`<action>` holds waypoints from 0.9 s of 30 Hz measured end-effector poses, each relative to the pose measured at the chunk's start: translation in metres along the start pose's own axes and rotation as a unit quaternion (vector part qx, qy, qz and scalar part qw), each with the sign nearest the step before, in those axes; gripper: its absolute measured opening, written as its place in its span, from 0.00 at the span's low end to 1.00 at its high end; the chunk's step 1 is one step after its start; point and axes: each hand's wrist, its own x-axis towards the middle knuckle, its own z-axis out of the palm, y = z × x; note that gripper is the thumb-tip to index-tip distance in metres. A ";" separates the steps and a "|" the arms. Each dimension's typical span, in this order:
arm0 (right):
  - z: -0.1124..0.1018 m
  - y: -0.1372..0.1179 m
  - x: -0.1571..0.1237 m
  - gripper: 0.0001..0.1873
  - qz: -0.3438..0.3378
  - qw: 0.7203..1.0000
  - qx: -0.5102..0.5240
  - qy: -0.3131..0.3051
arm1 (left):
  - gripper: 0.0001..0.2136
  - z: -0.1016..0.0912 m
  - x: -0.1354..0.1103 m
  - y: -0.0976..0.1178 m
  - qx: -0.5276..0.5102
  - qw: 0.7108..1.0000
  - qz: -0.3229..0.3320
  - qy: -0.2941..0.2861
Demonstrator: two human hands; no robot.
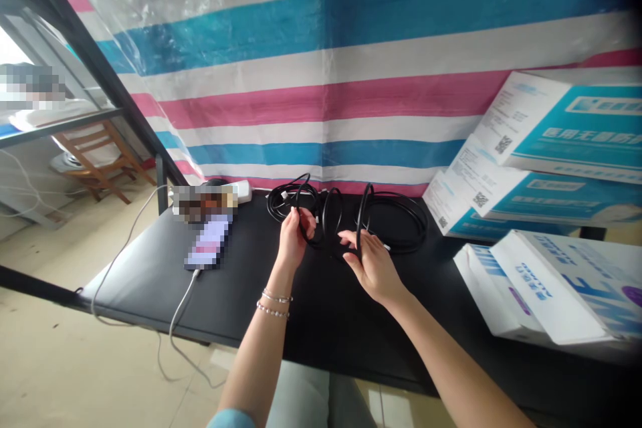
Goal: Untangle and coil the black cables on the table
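Note:
A black cable (370, 204) rises in loops between my two hands above the black tabletop. My left hand (295, 237) is closed, thumb and fingers pinching a part of the cable. On the right, my right hand (374, 264) has the cable across its curled fingers, with the thumb held a little apart. Behind my left hand lies a coiled black cable (272, 206) with a white tag or tie. Another wide black coil (425, 222) rests just behind my right hand. Where one cable ends and another begins is hard to make out.
A phone (208, 244) with a white charging cord (176, 314) lies left, near a white power strip (244, 191). Stacked teal-and-white boxes (566, 127) and white boxes (552, 294) stand right. A striped sheet (321, 47) hangs behind. Beyond the frame are a wooden chair (95, 154) and a person.

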 end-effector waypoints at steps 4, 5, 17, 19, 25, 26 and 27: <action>0.006 0.000 0.000 0.18 0.014 0.998 0.011 -0.058 | 0.17 0.006 -0.004 -0.002 0.018 0.999 -0.020 -0.019; 0.007 0.000 -0.001 0.18 0.018 0.997 0.017 -0.073 | 0.17 0.007 -0.005 -0.002 0.028 0.999 -0.026 -0.024; 0.002 0.003 0.002 0.16 0.079 0.995 0.053 -0.019 | 0.18 0.011 -0.006 -0.003 0.081 0.997 -0.008 -0.004; 0.002 0.005 0.001 0.15 0.097 0.994 0.042 0.016 | 0.18 0.009 -0.005 -0.003 0.080 0.997 0.000 0.009; -0.001 0.013 -0.001 0.13 0.156 0.983 0.032 0.097 | 0.18 0.008 -0.004 -0.005 0.066 0.998 -0.001 0.001; -0.002 0.014 -0.001 0.13 0.163 0.981 0.032 0.104 | 0.18 0.008 -0.005 -0.006 0.067 0.998 -0.004 -0.003; -0.003 0.015 -0.001 0.13 0.169 0.979 0.031 0.110 | 0.18 0.008 -0.005 -0.006 0.069 0.998 -0.006 -0.007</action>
